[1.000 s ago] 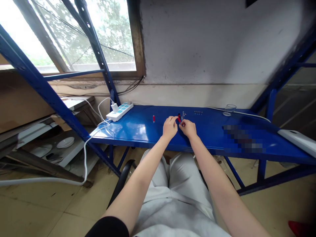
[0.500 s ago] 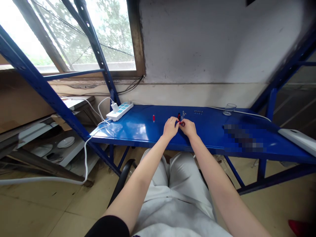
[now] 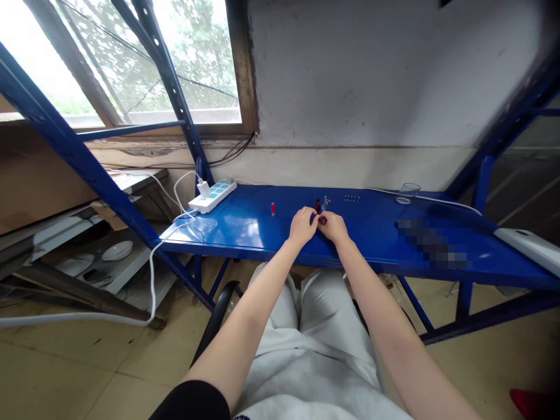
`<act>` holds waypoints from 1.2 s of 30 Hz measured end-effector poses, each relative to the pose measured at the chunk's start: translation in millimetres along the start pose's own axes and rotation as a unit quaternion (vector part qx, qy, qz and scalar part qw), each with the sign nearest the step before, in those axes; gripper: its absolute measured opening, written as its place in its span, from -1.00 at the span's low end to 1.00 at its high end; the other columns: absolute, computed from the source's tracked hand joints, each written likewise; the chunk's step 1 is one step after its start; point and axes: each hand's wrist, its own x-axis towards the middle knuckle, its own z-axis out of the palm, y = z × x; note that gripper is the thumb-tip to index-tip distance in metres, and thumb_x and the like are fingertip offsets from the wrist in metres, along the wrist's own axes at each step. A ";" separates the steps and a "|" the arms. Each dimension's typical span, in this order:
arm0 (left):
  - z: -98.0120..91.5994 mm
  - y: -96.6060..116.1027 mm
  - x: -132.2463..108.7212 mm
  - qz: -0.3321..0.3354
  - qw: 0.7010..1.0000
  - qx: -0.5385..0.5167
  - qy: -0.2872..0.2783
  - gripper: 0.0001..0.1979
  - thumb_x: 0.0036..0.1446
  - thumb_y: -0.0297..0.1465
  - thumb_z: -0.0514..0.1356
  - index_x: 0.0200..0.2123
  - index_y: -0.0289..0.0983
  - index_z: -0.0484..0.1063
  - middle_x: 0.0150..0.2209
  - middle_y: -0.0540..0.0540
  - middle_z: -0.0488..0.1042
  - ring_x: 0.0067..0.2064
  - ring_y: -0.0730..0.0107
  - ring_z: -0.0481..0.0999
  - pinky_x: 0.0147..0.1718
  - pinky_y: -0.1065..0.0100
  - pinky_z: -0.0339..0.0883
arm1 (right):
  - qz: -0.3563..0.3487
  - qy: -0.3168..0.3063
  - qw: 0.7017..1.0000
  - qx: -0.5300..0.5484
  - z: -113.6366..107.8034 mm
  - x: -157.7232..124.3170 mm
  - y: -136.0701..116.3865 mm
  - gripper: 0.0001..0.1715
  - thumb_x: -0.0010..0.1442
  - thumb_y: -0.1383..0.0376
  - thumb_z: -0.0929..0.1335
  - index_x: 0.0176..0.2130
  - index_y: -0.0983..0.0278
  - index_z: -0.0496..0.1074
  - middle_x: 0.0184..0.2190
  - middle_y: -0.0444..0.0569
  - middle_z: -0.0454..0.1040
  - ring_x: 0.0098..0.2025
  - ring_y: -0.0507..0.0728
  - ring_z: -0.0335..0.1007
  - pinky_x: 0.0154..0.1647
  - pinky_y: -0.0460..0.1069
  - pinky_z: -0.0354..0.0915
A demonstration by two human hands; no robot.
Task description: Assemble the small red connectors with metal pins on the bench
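Note:
Over the blue table [image 3: 227,236], my left hand [image 3: 303,226] and my right hand [image 3: 334,227] meet fingertip to fingertip, both closed in a pinch. Whatever they hold is small and mostly hidden by the fingers; only something dark reddish shows near the right fingertips. Just behind the hands stands a small black and red piece [image 3: 317,205], and beside it a small clear piece [image 3: 325,203]. A little red tube-shaped thing with a pale lower end [image 3: 273,209] stands upright to the left. Several tiny pieces [image 3: 352,198] lie in rows to the right.
A white power strip [image 3: 212,197] with a plugged-in adapter [image 3: 203,188] lies at the back left. At the back right is a clear glass [image 3: 408,194]. A pixelated dark object [image 3: 431,245] and a white case [image 3: 527,248] lie farther right. Blue posts frame both ends.
The red piece that showed between my fingertips is now mostly covered. Both hands stay in nearly the same place, still pinched together.

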 end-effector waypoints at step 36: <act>-97.2 -39.0 93.8 0.017 0.924 0.272 -0.269 -0.90 -0.11 -0.51 0.23 -0.62 -0.30 0.42 -0.26 -0.17 0.36 -0.06 0.11 0.19 0.00 0.04 -0.06 | 0.003 -0.020 0.993 0.115 0.6 0.7 1.6 -0.84 0.05 0.22 0.27 -0.35 0.25 0.36 -0.53 -0.12 0.33 -0.49 0.03 0.23 -0.49 -0.10 0.09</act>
